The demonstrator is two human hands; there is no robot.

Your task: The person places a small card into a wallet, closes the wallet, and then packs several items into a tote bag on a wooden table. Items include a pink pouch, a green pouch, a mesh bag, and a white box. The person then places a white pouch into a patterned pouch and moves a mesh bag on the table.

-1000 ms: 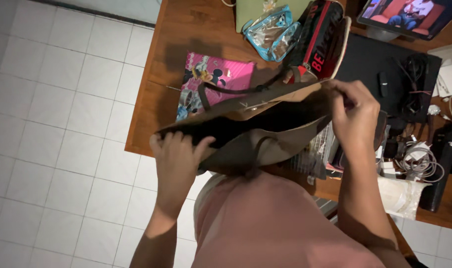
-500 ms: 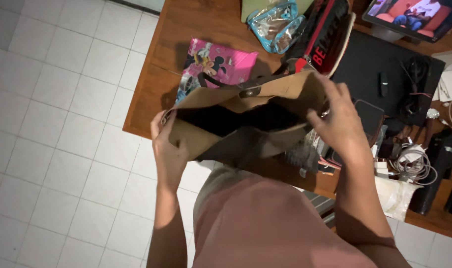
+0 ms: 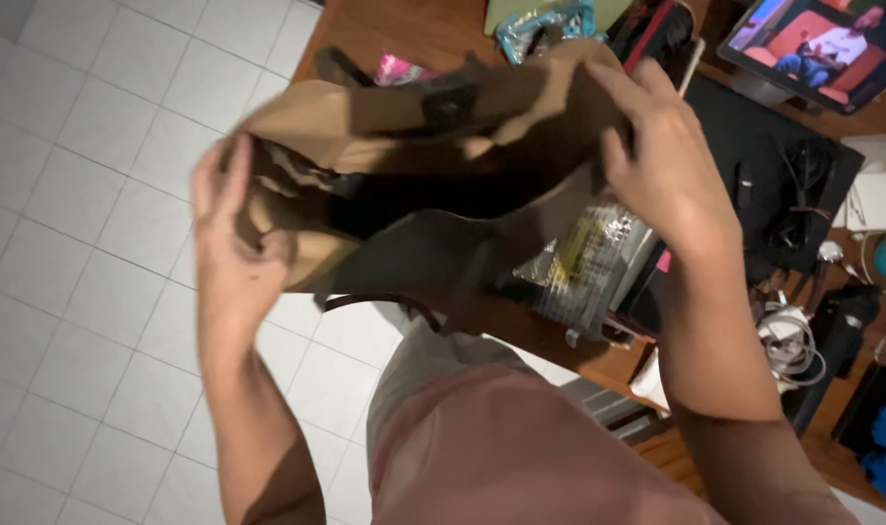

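Tan bag [image 3: 414,185] held in mid-air, centre to upper-left of frame, mouth pulled open and dark inside. It hangs over the tabletop's [image 3: 404,34] left edge, half above wood, half above the white tile floor [image 3: 83,194]. A dark strap loop hangs off its underside at frame centre.

Left hand [image 3: 231,243] at the bag's left end: fingers [image 3: 237,175] closed around the bunched rim. Right hand [image 3: 661,165] at the bag's right end, upper right of centre: fingers curled over the top rim, thumb on the near side, clamped on the fabric. Bag spans the whole gap between the two hands.

Room: left and lower-left of frame is bare tile. The tabletop edge runs diagonally from top centre down to lower right. Right side is crowded: clear packet of items [image 3: 584,267] just under the bag's right end, black mat [image 3: 754,136] beyond the right hand, white cable bundle [image 3: 783,340] at the right edge, tablet screen [image 3: 817,44] in the upper right corner. Blue-trimmed clear pouch [image 3: 545,19] and pink item [image 3: 399,68] peek out above the bag's top edge. Pink-shirted torso [image 3: 501,437] fills bottom centre.
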